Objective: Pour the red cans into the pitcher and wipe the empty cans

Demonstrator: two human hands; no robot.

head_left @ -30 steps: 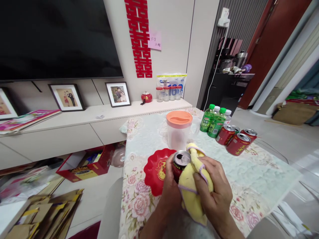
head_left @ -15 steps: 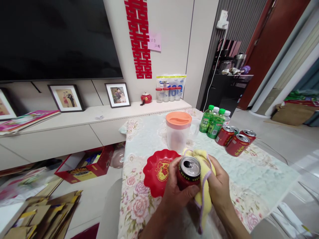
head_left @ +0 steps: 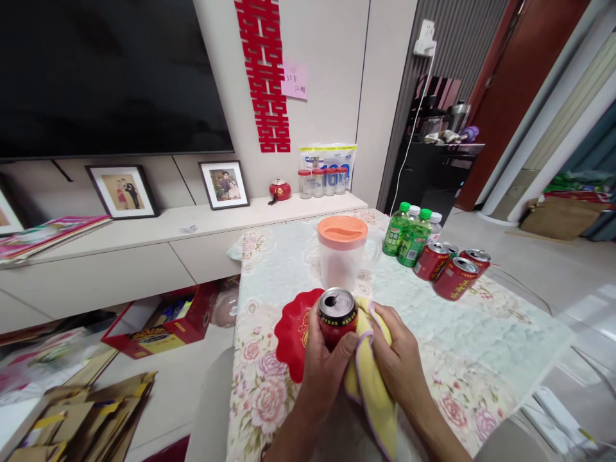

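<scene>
An opened red drink can with a silver top is upright in my left hand, the fingers wrapped round its side. My right hand grips a yellow cloth with a purple edge, which lies against the can's right side and hangs down below. Behind the can, partly covered by it and my left hand, is a red scalloped plate with a gold print. A clear plastic pitcher with an orange lid stands just beyond the can.
Several red cans and several bottles, some green-capped, stand at the table's right back. A flowered tablecloth covers the table. Picture frames and jars line the cabinet. On the floor lie a red box and folded cardboard.
Both hands, with the can and cloth, have moved left and the can is slightly higher. It now covers more of the red plate. The camera view has shifted a little.
</scene>
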